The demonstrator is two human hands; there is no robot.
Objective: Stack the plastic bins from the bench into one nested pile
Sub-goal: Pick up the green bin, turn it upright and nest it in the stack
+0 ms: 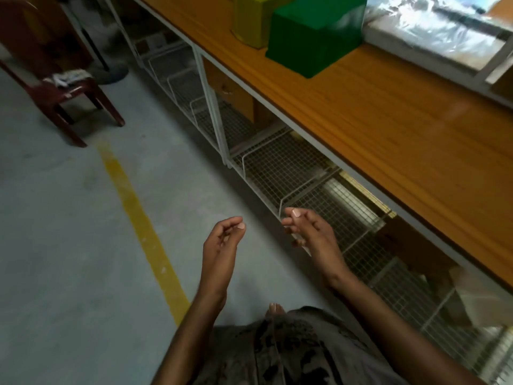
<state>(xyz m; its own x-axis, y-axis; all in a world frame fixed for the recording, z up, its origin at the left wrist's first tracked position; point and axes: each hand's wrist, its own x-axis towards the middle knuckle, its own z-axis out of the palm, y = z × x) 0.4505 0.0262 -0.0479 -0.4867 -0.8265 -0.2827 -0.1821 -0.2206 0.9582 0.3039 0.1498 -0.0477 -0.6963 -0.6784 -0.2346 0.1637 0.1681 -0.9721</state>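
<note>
Your left hand (222, 240), right hand (308, 232) hover empty, fingers loosely curled, off front edge of tabletop (388, 129), likely readying to reach. Green bin (313, 31), seemingly upturned, sits farther along tabletop, just beside yellow bin (249, 18); not yet nested.

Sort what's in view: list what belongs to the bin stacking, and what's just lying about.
For the job: green bin, yellow bin, bench, left hand and right hand, both holding nothing.

Lying about: red chair, wire shelf, plastic-wrapped pack, yellow floor line.
</note>
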